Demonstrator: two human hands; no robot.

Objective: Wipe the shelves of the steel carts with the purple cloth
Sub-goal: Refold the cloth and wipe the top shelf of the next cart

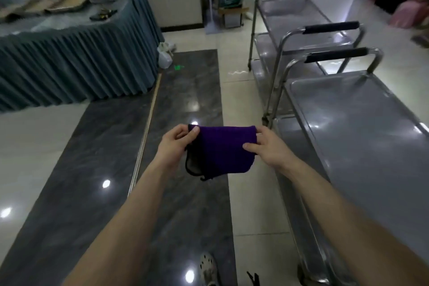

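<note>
A folded purple cloth (222,148) with a dark edge hangs in the air over the floor, stretched between both hands. My left hand (175,144) pinches its upper left corner. My right hand (267,146) grips its right edge, thumb on the front. To the right stand three steel carts in a row: the nearest cart (362,127) with a wide grey top shelf and a black-padded handle, a second cart (325,42) behind it, and a third cart (287,9) farthest back. The cloth is left of the nearest cart, not touching it.
A table with a pleated blue-grey skirt (76,62) carrying trays stands at the left. A white plastic bag (164,55) lies on the floor by its corner. The floor is glossy tile with a dark strip. My shoe (207,269) shows at the bottom.
</note>
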